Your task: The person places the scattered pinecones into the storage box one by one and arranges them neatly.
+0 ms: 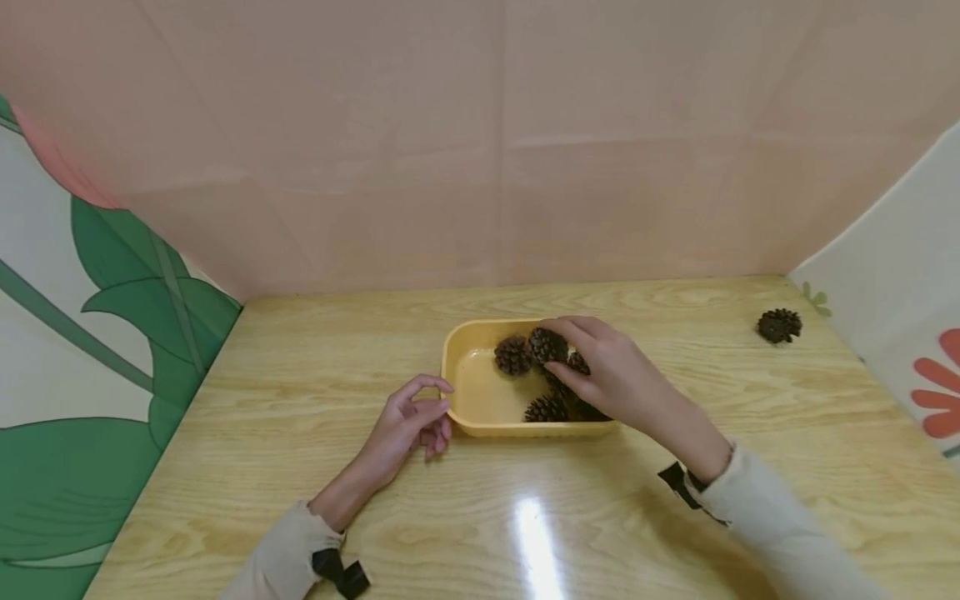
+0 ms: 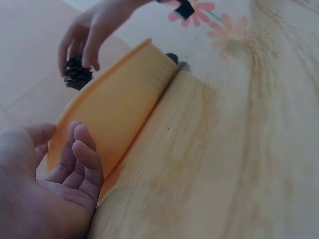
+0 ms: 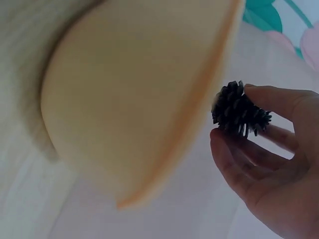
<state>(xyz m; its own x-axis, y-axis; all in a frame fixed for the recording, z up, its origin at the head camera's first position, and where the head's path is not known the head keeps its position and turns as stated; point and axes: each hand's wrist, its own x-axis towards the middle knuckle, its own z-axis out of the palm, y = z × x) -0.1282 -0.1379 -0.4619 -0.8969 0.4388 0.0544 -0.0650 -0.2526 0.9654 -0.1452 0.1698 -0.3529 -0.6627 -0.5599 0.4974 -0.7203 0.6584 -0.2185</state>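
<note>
Above a yellow plastic tray (image 1: pixel 480 408), my right hand (image 1: pixel 611 367) pinches a dark pine cone (image 1: pixel 547 344) between thumb and fingers. The right wrist view shows that pine cone (image 3: pixel 238 110) raised beside the tray's rim (image 3: pixel 199 84). At the tray's left end, my left hand (image 1: pixel 408 421) holds the rim with thumb and index finger. Its other fingers (image 2: pixel 88 157) curl loosely by the outer wall (image 2: pixel 117 109). Inside the tray lie a brown pine cone (image 1: pixel 513 356) at the back and another pine cone (image 1: pixel 546 408) near the front. More cones are partly hidden beneath my right hand.
A lone pine cone (image 1: pixel 779 326) sits at the table's far right. The wooden table (image 1: pixel 300 375) meets a pinkish backdrop (image 1: pixel 375 167) behind the tray. Panels with printed leaves (image 1: pixel 67 467) and flowers (image 1: pixel 941 383) stand on either side.
</note>
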